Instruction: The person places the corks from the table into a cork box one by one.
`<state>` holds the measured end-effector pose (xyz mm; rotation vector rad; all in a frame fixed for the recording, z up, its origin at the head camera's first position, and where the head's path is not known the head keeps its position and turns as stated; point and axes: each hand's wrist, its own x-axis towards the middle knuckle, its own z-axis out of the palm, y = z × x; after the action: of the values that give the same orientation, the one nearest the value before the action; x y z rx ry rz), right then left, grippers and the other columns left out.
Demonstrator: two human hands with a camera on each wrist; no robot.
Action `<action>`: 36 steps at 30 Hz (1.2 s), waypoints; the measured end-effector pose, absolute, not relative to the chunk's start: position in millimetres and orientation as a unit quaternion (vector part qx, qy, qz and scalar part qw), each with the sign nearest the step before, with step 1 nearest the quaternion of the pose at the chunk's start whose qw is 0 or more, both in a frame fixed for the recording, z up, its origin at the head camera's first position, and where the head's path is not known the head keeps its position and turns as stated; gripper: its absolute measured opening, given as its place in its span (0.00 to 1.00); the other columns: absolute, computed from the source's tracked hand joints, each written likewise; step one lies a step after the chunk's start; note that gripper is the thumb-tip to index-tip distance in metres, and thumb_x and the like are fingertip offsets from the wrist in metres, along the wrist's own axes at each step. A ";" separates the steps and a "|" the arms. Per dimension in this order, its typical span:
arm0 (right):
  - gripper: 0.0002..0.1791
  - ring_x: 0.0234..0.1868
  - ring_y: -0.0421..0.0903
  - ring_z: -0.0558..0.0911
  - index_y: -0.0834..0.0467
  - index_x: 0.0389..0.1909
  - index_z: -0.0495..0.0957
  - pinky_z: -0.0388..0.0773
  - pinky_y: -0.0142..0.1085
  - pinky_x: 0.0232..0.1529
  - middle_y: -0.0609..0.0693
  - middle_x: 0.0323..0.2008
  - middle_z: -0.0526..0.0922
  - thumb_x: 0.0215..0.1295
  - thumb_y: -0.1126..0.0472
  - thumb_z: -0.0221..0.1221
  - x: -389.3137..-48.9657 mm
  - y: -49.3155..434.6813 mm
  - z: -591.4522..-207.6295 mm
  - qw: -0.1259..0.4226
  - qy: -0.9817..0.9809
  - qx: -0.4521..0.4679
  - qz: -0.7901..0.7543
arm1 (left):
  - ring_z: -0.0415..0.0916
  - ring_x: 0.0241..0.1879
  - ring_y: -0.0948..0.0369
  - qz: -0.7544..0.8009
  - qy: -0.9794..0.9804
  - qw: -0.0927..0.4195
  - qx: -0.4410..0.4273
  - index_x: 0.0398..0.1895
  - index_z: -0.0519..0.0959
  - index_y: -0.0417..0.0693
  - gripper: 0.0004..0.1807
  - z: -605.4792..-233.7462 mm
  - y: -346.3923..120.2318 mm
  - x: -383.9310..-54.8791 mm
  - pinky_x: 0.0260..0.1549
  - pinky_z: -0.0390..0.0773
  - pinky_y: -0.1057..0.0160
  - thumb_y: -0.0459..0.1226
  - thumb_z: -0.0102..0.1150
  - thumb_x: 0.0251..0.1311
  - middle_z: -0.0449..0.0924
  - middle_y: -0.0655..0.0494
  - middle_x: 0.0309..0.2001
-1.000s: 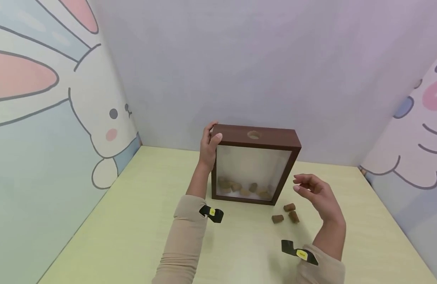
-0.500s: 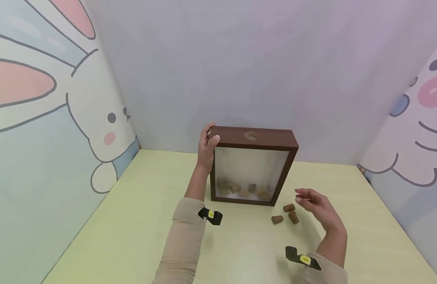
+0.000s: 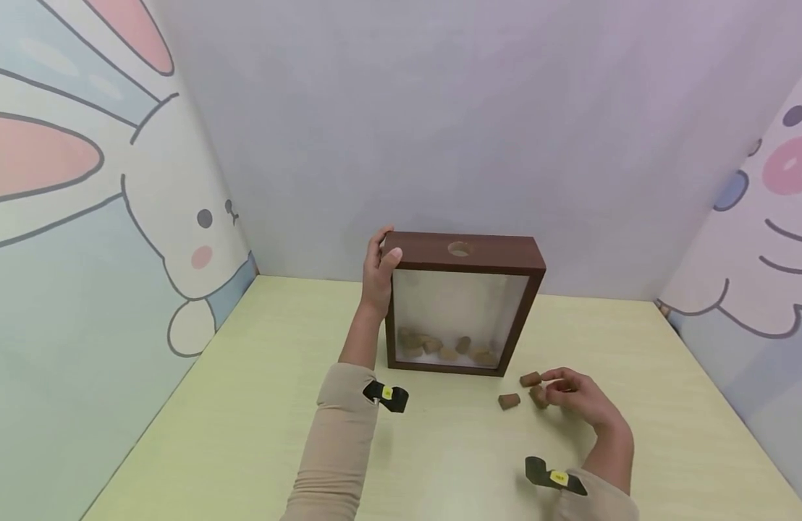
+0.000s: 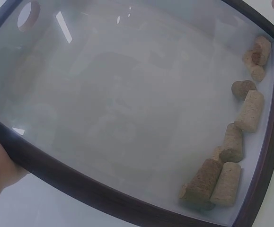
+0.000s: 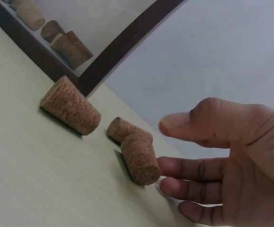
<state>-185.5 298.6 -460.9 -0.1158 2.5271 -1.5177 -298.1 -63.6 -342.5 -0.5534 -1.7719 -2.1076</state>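
Note:
A dark brown shadow-box frame [image 3: 427, 251] with a clear front stands upright, a round hole in its top edge. My left hand [image 3: 378, 278] grips its upper left corner, thumb on the top near the front. Inside, along the bottom, lie several cork stoppers [image 4: 250, 111]. Three more corks are on the table outside the lower right corner. By the nearest of these corks [image 5: 140, 161], my right hand [image 3: 585, 400] has its fingertips right at the side, thumb held apart above. A second cork [image 5: 70, 106] lies nearer the frame; the third cork [image 5: 119, 128] is partly hidden behind the nearest.
The pale yellow-green table [image 3: 245, 420] spreads around the frame on both sides and in front. A plain lilac back wall [image 3: 440, 130] rises close behind the frame. Side walls with cartoon animals, such as a rabbit [image 3: 173, 195], bound the table left and right.
My right hand has come down from beside the frame to the corks on the table. My left hand keeps its grip on the frame; the head view has shifted slightly.

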 end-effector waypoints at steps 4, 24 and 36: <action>0.21 0.39 0.49 0.73 0.66 0.50 0.74 0.69 0.39 0.40 0.55 0.35 0.77 0.56 0.63 0.63 -186.6 298.6 -464.6 0.116 0.861 -0.053 -0.492 | 0.56 0.53 0.58 -0.740 -0.623 0.161 -0.198 0.69 0.55 0.42 0.40 -341.0 -64.8 -297.4 0.52 0.57 0.55 0.49 0.47 0.52 0.50 0.46 0.67; 0.20 0.35 0.48 0.73 0.64 0.48 0.76 0.69 0.40 0.37 0.54 0.32 0.77 0.51 0.70 0.63 -181.9 295.5 -452.8 0.094 0.884 -0.054 -0.454 | 0.57 0.54 0.58 -0.739 -0.623 0.162 -0.199 0.69 0.57 0.48 0.39 -343.1 -66.5 -297.1 0.53 0.58 0.55 0.52 0.48 0.52 0.50 0.51 0.67; 0.19 0.38 0.49 0.76 0.68 0.50 0.71 0.73 0.37 0.36 0.59 0.39 0.77 0.58 0.67 0.60 -192.3 288.4 -426.1 0.025 0.868 -0.091 -0.487 | 0.59 0.45 0.60 -0.744 -0.617 0.160 -0.200 0.68 0.57 0.45 0.41 -345.4 -65.2 -298.2 0.47 0.60 0.60 0.52 0.49 0.50 0.57 0.51 0.59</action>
<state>-192.3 288.4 -426.1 -0.2804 2.6843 -1.5075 -298.2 -65.2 -345.4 -0.5709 -1.7637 -2.1260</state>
